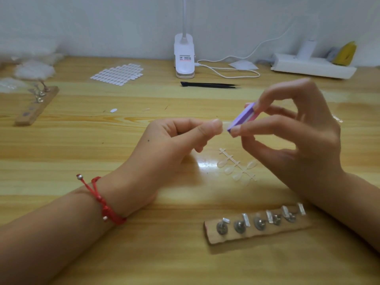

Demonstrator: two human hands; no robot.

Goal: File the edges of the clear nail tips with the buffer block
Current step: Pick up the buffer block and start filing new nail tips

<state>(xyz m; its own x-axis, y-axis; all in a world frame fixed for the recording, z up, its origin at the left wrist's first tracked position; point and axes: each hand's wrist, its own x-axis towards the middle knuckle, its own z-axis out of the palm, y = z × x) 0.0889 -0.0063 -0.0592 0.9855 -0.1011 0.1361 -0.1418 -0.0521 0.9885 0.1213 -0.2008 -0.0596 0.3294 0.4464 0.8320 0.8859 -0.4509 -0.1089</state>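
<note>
table: wood top, work held in the air above its middle
right hand: raised, thumb and fingertips pinching the buffer block; remaining fingers loosely curled
left hand: wrist resting on table, thumb pressed to curled index in a tight pinch aimed right
buffer block: purple face up, gripped in right hand, clear of table
block long axis: upper right down to lower left, low end just beside left thumb tip
clear nail tip in pinch: too clear and small to make out; probably one tip held there, judging by the pinch
key relation: pinch lies left of and level with block's low end, nearly touching; short strokes along block's axis likely next
spare tips: clear strip with several tips attached, flat on table below both hands, nearer the right
risk: tiny tip could slip from pinch under pressure
</note>
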